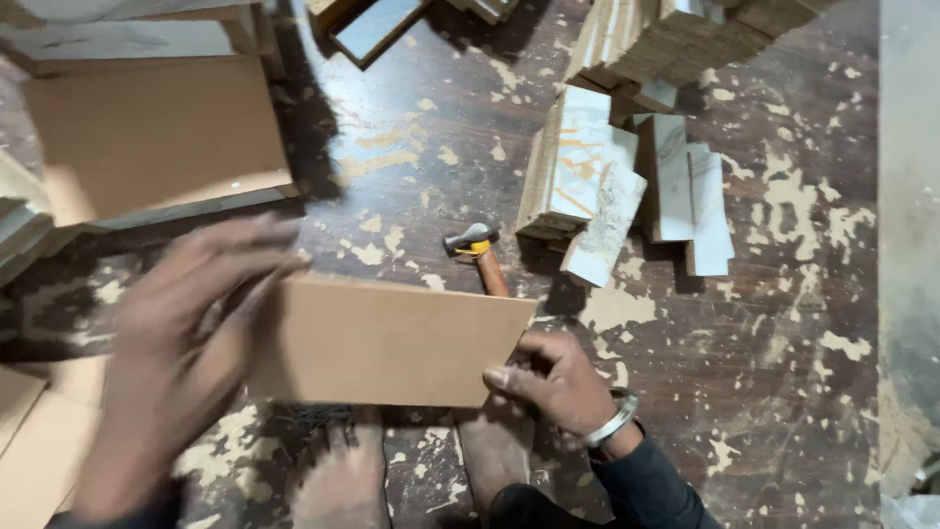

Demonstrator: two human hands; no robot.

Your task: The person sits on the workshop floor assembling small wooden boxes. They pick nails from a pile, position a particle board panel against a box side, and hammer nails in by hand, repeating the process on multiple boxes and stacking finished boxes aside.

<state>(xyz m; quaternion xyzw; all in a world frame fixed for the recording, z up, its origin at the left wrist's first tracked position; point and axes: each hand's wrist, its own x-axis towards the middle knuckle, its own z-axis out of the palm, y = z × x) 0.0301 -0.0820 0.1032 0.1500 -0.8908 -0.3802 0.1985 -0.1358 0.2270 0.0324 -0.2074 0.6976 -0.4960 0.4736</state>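
Both hands work the tan board (pixel 392 341) above the paint-flecked floor (pixel 783 323), right hand (pixel 553 380) pinching its near right corner, blurred left hand (pixel 186 343) spread open on its left end, hammer (pixel 478 253) lying just beyond, so positioning looks underway.

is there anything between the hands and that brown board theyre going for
Nothing visible: the right hand already grips the brown board at its right end, and the blurred left hand lies against its left end.
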